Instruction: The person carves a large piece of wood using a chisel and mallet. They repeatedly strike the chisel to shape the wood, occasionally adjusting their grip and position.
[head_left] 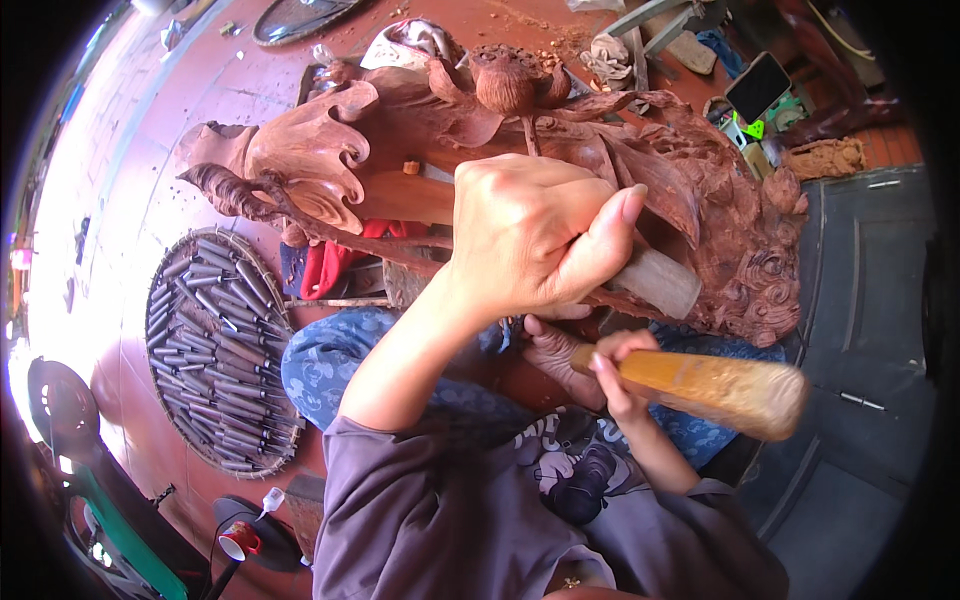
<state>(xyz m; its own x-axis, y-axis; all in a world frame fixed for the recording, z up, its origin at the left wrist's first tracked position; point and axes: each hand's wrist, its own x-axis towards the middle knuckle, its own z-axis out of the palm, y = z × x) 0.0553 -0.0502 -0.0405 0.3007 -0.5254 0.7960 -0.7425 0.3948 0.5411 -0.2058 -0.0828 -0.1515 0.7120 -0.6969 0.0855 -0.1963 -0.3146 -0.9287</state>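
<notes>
Your left hand [535,235] clenches a blunt greyish wooden tool [662,284], your right hand [625,372] a yellow-brown wooden mallet [715,388], at the far-side reddish-brown wooden carving [655,172], whose curling leaves [305,160] seem already shaped, the remainder unclear.

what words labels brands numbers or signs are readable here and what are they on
No text reads clearly.
Shirt: pale letter-like shapes in the print, too creased and partly hidden to read whole.
Red cup: any marking is too small to read.
Phone: dark screen, no text showing.
Mallet and carving: no lettering visible.
</notes>
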